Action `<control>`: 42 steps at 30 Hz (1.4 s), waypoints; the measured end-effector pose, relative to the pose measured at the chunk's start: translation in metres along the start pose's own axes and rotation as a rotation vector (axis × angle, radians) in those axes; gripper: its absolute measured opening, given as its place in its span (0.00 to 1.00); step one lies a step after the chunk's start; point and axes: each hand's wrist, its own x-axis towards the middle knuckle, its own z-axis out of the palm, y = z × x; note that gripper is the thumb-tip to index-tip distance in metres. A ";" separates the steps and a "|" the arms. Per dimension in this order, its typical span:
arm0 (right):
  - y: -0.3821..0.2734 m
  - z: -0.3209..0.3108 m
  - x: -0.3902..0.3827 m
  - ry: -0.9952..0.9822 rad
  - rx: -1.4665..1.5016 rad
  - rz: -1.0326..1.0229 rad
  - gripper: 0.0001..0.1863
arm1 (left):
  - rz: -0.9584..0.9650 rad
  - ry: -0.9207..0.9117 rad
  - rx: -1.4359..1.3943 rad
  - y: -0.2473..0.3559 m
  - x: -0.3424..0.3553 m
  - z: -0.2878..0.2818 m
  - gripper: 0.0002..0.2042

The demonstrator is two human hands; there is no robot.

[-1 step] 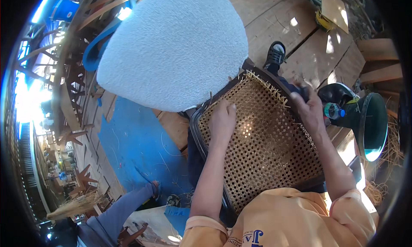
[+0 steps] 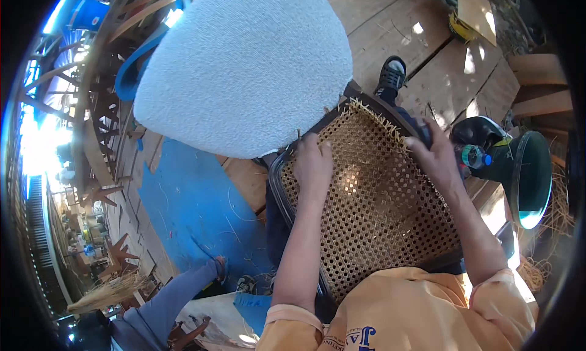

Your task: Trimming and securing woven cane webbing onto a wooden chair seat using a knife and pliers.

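A wooden chair frame (image 2: 278, 183) with a woven cane panel (image 2: 372, 211) lies across my lap. Trimmed cane ends (image 2: 381, 120) stick up along its far right rim. My left hand (image 2: 312, 167) rests at the panel's far left corner, fingers on the rim and thumb apart, with nothing visible between them. Over the right rail, my right hand (image 2: 436, 159) has its thumb on the cane side and its fingers on the outer side, partly hidden. Just beyond the frame is a rounded pad with a pale fuzzy cover (image 2: 250, 70).
A blue sheet (image 2: 189, 198) covers part of the plank floor (image 2: 384, 21) on the left. To the right are a plastic bottle (image 2: 475, 156) and a dark green container (image 2: 519, 174). Another person's leg (image 2: 165, 302) reaches in at lower left, near a straw bundle (image 2: 113, 290).
My left hand has moved slightly away from me to the rim, its fingers loosening from a closed pose. My right hand has shifted a little left, thumb nearer the cane ends.
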 end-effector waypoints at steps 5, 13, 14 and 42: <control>-0.015 0.029 0.031 -0.617 -0.233 0.270 0.21 | -0.120 0.115 0.125 -0.014 0.024 0.025 0.17; 0.007 0.116 0.087 -0.669 -0.368 -0.082 0.14 | -0.015 0.115 0.027 -0.054 0.034 0.043 0.12; 0.007 0.118 0.093 -0.670 -0.344 -0.081 0.15 | -0.026 0.112 0.015 -0.057 0.034 0.043 0.12; 0.009 0.041 0.058 -0.324 -0.396 -0.089 0.17 | 0.079 0.150 0.096 -0.059 0.022 0.035 0.10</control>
